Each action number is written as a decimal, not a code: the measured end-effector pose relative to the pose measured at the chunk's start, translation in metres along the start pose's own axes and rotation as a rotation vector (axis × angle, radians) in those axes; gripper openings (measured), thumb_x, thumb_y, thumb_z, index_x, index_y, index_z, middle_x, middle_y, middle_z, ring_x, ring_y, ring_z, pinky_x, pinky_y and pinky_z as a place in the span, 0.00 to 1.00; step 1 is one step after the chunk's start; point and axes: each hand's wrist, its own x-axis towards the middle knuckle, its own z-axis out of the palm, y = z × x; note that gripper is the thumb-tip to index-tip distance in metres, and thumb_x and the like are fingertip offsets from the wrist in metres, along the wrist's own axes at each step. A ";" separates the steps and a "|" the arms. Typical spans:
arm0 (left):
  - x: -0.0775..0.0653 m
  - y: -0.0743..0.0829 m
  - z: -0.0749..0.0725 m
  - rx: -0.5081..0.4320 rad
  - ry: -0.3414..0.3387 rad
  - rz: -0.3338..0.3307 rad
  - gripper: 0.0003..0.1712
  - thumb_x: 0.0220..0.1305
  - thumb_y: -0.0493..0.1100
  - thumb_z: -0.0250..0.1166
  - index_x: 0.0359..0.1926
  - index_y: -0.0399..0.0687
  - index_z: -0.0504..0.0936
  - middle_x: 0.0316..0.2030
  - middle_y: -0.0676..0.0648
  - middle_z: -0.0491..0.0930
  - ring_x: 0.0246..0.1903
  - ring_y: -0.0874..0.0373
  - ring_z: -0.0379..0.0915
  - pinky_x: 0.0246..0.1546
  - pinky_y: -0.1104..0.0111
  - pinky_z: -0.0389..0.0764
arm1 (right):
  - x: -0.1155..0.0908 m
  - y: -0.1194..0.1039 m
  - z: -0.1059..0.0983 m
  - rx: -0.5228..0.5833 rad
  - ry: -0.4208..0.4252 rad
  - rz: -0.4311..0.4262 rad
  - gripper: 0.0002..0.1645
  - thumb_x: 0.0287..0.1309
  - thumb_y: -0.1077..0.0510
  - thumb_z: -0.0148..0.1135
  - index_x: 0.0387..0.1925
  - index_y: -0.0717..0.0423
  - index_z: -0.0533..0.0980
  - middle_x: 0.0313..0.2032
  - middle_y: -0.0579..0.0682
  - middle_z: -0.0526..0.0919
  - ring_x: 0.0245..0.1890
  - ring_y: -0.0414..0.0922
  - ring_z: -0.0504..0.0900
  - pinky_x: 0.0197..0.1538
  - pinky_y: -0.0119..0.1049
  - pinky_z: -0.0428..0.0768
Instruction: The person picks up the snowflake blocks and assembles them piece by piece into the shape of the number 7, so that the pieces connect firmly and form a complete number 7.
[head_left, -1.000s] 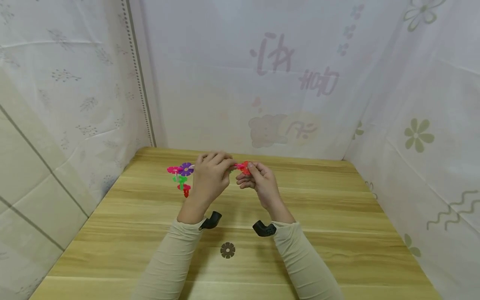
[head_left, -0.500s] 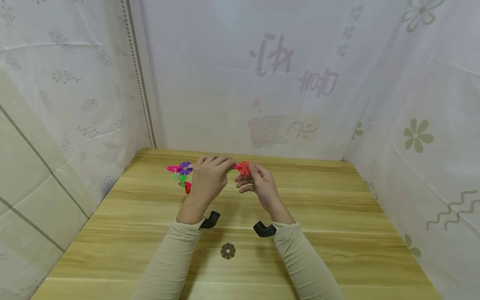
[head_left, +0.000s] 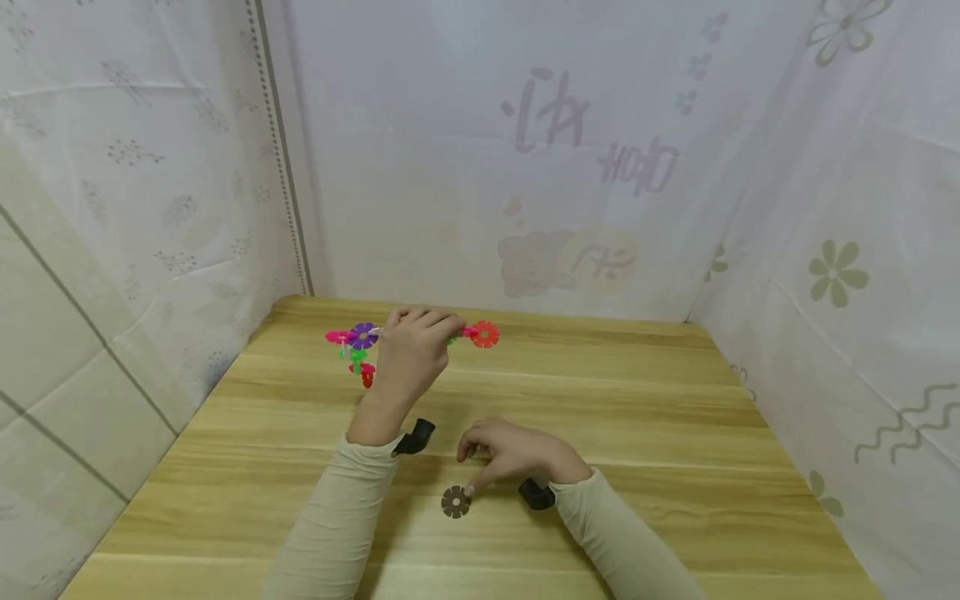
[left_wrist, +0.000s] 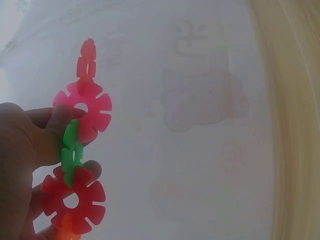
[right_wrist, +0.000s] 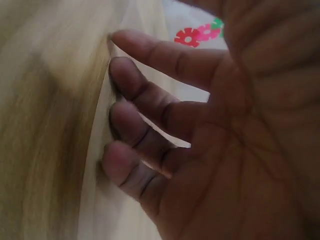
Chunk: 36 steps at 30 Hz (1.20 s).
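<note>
My left hand [head_left: 414,357] grips a chain of interlocking flower-shaped plastic discs, held over the far part of the table. An orange-red disc [head_left: 491,335] ends the chain on the right; at its left are a purple disc [head_left: 357,338], a pink disc [head_left: 337,337] and a hanging branch of green and red ones. In the left wrist view, fingers and thumb pinch the chain around a pink disc [left_wrist: 102,103] and a green disc [left_wrist: 68,156]. Holding nothing, my right hand [head_left: 521,454] is low over the table, its thumb at the edge of a brown disc [head_left: 447,505].
The wood-grain table [head_left: 675,500] runs up to a printed cloth backdrop [head_left: 420,208]. Cloth also hangs at the left and right sides. A black curved piece [head_left: 415,437] sits at the left cuff and another black piece [head_left: 536,495] at the right cuff.
My right hand has let go of the orange-red disc and come down and nearer, to the brown disc. My left hand and the chain have shifted slightly left.
</note>
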 end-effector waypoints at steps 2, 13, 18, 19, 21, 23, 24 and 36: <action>0.001 -0.001 0.000 -0.001 0.000 -0.001 0.06 0.69 0.41 0.66 0.39 0.54 0.90 0.40 0.54 0.88 0.43 0.54 0.84 0.47 0.54 0.78 | -0.001 -0.005 0.004 -0.070 0.008 -0.012 0.29 0.47 0.39 0.79 0.48 0.45 0.79 0.45 0.38 0.78 0.47 0.37 0.72 0.52 0.29 0.72; 0.003 -0.002 -0.002 -0.019 -0.015 -0.007 0.07 0.68 0.40 0.66 0.40 0.54 0.90 0.40 0.54 0.88 0.44 0.54 0.83 0.49 0.53 0.77 | 0.003 -0.014 0.013 -0.187 0.020 -0.079 0.26 0.51 0.40 0.77 0.49 0.42 0.78 0.43 0.39 0.75 0.45 0.36 0.67 0.49 0.27 0.69; 0.004 -0.001 -0.002 -0.020 -0.038 -0.006 0.08 0.69 0.39 0.65 0.40 0.54 0.90 0.41 0.54 0.88 0.45 0.54 0.83 0.50 0.53 0.76 | 0.009 -0.012 0.017 -0.222 0.056 -0.128 0.23 0.56 0.40 0.73 0.49 0.42 0.79 0.45 0.37 0.76 0.47 0.34 0.68 0.52 0.27 0.69; 0.004 -0.001 -0.002 -0.021 -0.041 -0.005 0.08 0.69 0.39 0.65 0.40 0.54 0.90 0.41 0.54 0.88 0.45 0.54 0.83 0.50 0.53 0.76 | 0.009 -0.012 0.017 -0.222 0.056 -0.129 0.20 0.56 0.41 0.73 0.47 0.41 0.79 0.45 0.36 0.76 0.46 0.34 0.68 0.52 0.26 0.69; 0.005 -0.001 -0.001 -0.021 -0.042 -0.002 0.08 0.70 0.40 0.65 0.39 0.54 0.90 0.41 0.54 0.88 0.45 0.54 0.83 0.50 0.53 0.76 | 0.010 -0.012 0.016 -0.223 0.051 -0.131 0.17 0.57 0.43 0.74 0.44 0.41 0.79 0.44 0.35 0.76 0.46 0.33 0.68 0.52 0.26 0.69; 0.005 -0.001 -0.001 -0.021 -0.035 0.003 0.07 0.69 0.40 0.65 0.39 0.54 0.90 0.40 0.54 0.88 0.44 0.54 0.83 0.50 0.53 0.76 | 0.009 -0.013 0.015 -0.208 0.036 -0.117 0.15 0.56 0.46 0.74 0.42 0.42 0.78 0.43 0.35 0.75 0.46 0.34 0.68 0.52 0.26 0.69; 0.005 -0.001 -0.001 -0.020 -0.030 0.007 0.07 0.69 0.40 0.65 0.39 0.54 0.90 0.40 0.54 0.88 0.44 0.54 0.83 0.49 0.53 0.76 | 0.008 -0.013 0.013 -0.201 0.029 -0.107 0.15 0.57 0.46 0.74 0.41 0.42 0.77 0.42 0.35 0.75 0.46 0.34 0.67 0.52 0.26 0.69; -0.001 -0.002 0.001 -0.003 -0.066 -0.004 0.09 0.69 0.40 0.64 0.39 0.54 0.90 0.40 0.55 0.88 0.44 0.54 0.83 0.48 0.52 0.75 | -0.004 0.020 -0.022 0.260 0.175 -0.014 0.05 0.71 0.52 0.61 0.42 0.47 0.76 0.40 0.47 0.87 0.37 0.45 0.86 0.39 0.40 0.84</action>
